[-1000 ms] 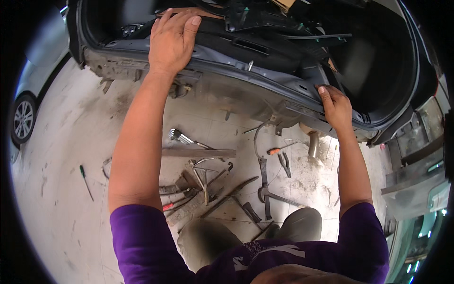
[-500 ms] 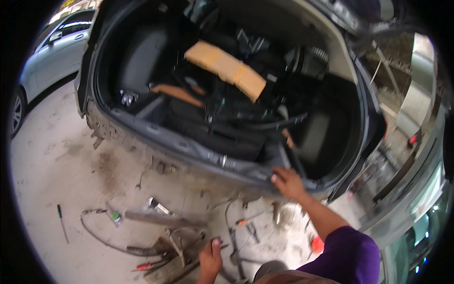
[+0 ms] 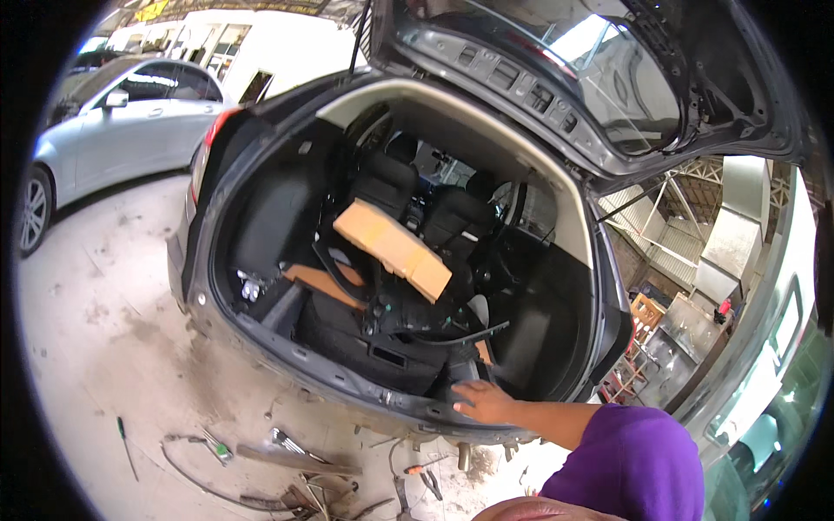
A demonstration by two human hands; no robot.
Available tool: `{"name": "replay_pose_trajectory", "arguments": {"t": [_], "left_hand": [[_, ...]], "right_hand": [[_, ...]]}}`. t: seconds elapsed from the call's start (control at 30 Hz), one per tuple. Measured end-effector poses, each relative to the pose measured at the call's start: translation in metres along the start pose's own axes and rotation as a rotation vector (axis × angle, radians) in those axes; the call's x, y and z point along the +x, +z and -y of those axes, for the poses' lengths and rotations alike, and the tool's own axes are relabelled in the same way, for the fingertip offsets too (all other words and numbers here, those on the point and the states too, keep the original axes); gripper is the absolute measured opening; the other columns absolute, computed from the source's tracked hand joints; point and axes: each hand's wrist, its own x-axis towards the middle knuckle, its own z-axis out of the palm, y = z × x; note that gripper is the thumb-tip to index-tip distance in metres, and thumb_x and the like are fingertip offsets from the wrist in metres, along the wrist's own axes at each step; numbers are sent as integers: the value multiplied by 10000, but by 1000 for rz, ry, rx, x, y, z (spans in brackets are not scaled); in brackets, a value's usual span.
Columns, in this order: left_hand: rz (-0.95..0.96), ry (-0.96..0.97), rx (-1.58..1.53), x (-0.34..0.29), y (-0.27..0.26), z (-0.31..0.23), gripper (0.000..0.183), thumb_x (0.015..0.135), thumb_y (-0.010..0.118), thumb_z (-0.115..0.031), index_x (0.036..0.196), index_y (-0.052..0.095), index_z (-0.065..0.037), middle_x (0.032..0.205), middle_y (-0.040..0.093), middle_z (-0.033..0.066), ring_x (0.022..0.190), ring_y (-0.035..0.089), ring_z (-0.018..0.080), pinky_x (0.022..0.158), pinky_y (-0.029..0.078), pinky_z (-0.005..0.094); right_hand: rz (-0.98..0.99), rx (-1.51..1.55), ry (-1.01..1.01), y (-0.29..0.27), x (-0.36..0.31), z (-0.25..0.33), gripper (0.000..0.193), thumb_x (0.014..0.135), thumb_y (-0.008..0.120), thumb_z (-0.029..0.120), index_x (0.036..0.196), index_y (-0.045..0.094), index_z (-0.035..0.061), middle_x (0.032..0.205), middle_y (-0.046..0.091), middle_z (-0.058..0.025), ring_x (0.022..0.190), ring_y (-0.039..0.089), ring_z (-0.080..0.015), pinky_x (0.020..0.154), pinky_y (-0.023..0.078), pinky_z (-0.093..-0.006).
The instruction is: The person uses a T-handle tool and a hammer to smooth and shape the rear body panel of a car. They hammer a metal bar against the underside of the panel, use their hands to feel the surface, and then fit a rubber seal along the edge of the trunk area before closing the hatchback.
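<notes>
My right hand (image 3: 483, 403) is at the right part of the rear sill (image 3: 334, 382) of a dark car with its boot wide open. Its fingers are spread and hold nothing; whether they touch the sill I cannot tell. The purple sleeve (image 3: 638, 460) covers my upper arm. Inside the boot, a long brown cardboard box (image 3: 391, 249) lies slanted over black trim parts (image 3: 434, 333). A brown flat piece (image 3: 323, 285) sticks out to its left. My left hand is out of view.
The raised tailgate (image 3: 504, 71) hangs overhead. On the floor below the sill lie a screwdriver (image 3: 128, 447), orange-handled pliers (image 3: 424, 474), a wooden plank (image 3: 300, 460) and a bent cable (image 3: 187, 473). A silver car (image 3: 143, 130) stands at the left.
The view has tilted up, bringing in the tailgate and the front seats. My right hand's fingers have stretched out at the sill. My left hand has dropped out of view.
</notes>
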Motion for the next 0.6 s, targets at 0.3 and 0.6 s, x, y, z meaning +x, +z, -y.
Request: {"name": "replay_pose_trajectory", "arguments": {"t": [0.3, 0.6], "left_hand": [[-2, 231, 519, -21, -147, -43, 462, 922, 449, -447, 1131, 592, -61, 1057, 639, 217, 975, 604, 394, 816, 484, 446], [95, 462, 910, 14, -246, -115, 375, 911, 459, -376, 973, 625, -45, 953, 652, 212, 881, 625, 377, 757, 499, 449]], "right_hand": [[-1079, -435, -45, -489, -17, -21, 608, 845, 632, 382, 1362, 460, 111, 1350, 474, -201, 1285, 407, -378, 1070, 323, -486], [-1955, -827, 146, -793, -159, -83, 435, 801, 693, 271, 1171, 590, 67, 1134, 607, -163, 1084, 560, -347, 931, 441, -405]]}}
